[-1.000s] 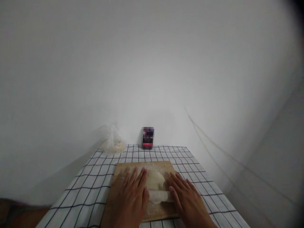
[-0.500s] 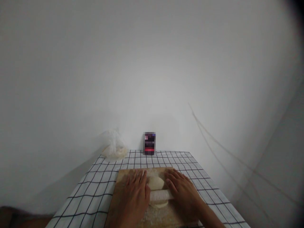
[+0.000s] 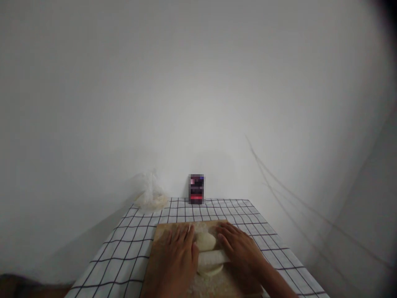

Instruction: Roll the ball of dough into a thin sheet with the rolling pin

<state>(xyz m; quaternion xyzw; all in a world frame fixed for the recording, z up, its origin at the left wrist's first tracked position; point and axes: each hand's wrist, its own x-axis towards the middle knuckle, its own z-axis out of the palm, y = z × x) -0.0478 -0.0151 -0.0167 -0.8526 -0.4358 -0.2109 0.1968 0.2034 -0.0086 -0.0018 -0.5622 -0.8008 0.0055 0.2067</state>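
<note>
Now more dough (image 3: 205, 241) shows nearside, so pin (image 3: 212, 258) sits farther across; left hand (image 3: 180, 256), right hand (image 3: 241, 248) flat over ends, fingers extended.

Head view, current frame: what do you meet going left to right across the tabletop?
Clear plastic bag → left hand → rolling pin → right hand.
</note>
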